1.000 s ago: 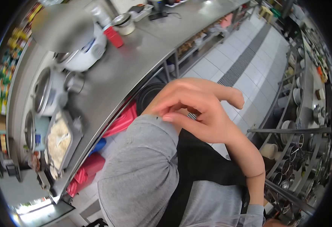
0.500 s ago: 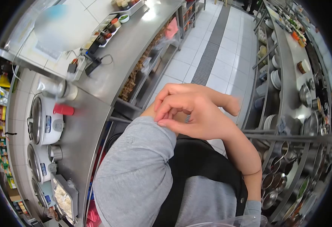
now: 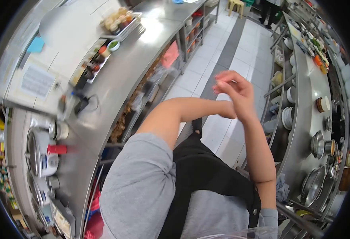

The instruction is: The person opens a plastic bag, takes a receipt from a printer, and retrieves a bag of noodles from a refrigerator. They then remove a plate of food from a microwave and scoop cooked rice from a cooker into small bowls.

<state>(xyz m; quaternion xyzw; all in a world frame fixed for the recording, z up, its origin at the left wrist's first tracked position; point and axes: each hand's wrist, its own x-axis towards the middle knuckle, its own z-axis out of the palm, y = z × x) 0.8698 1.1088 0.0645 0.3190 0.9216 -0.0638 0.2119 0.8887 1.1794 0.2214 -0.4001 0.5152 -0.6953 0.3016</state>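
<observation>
Right hand (image 3: 240, 93): fingers curled, narrow gap to the thumb, nothing seen held; it has left the cuff it touched a moment ago.
Left hand (image 3: 227, 110): beside the right wrist, partly hidden; cannot tell its grip.
Left sleeve (image 3: 139, 175): bunched above the elbow, now untouched by the right hand.
Steel counter (image 3: 85, 133): front edge left of the arms; red object (image 3: 57, 149) back from it.
Aisle (image 3: 238, 67): open room ahead, between counter and shelving (image 3: 288, 147).

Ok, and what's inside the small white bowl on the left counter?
The white bowl holds something green, too small to identify. Whatever lies beneath that visible top layer is covered and can't be seen.
</observation>
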